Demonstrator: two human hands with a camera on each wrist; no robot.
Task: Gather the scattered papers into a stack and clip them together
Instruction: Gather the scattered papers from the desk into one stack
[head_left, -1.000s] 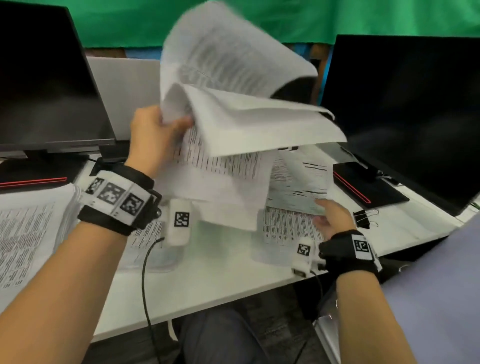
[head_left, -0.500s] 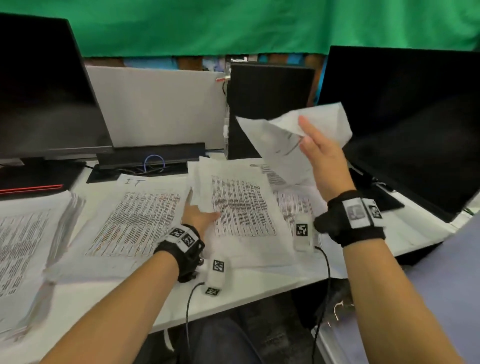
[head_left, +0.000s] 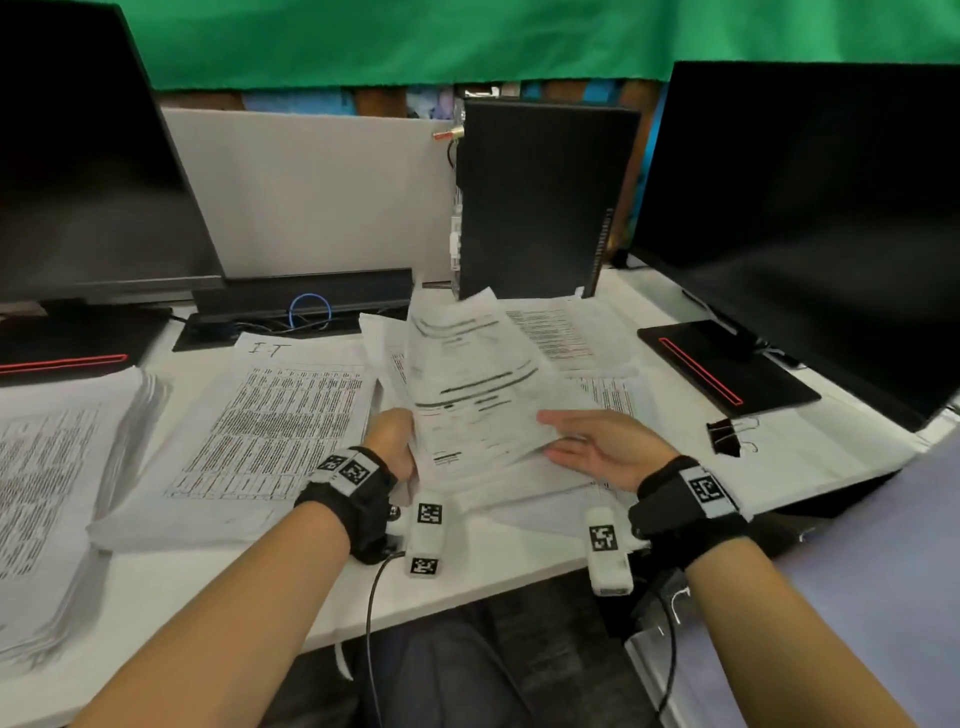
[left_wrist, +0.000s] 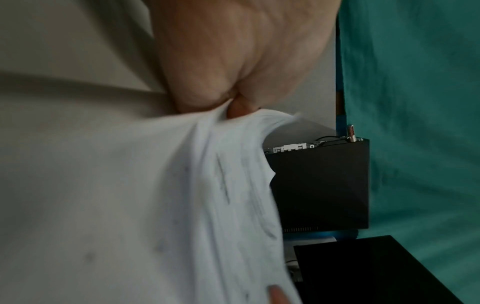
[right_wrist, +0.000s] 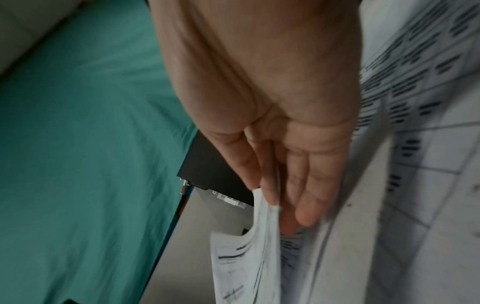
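Gathered sheets (head_left: 470, 384): a loose bundle of printed pages is held raised and tilted over the desk, directly in front of the upright black computer case (head_left: 540, 202); edges are not yet squared.
Left hand (head_left: 393, 441): the bundle's left edge is pinched, the fingers curled round it; in the left wrist view the paper is seen bunched at the fingertips.
Right hand (head_left: 605, 449): the right edge is supported with the fingers nearly straight and close together, thumb on top; in the right wrist view the sheet edges are seen slotted between the fingers.
Reason for hold: judged to be a two-sided hold so that the pages can be aligned before clipping.
Loose sheets (head_left: 563, 332): further pages are left flat beneath and to the right of the bundle, still to be collected.
Binder clip (head_left: 723, 436): a black clip is laid on the desk well to the right of the bundle, unused.
Table printout (head_left: 275, 421): a large sheet of dense rows is laid left of the bundle.
Thick stack (head_left: 57, 467): a deep pile is set further left, at the desk edge.
Containers: none are seen; all paper is borne by the white desk (head_left: 519, 561).
Stage: gathering is judged partly done; clipping not begun.
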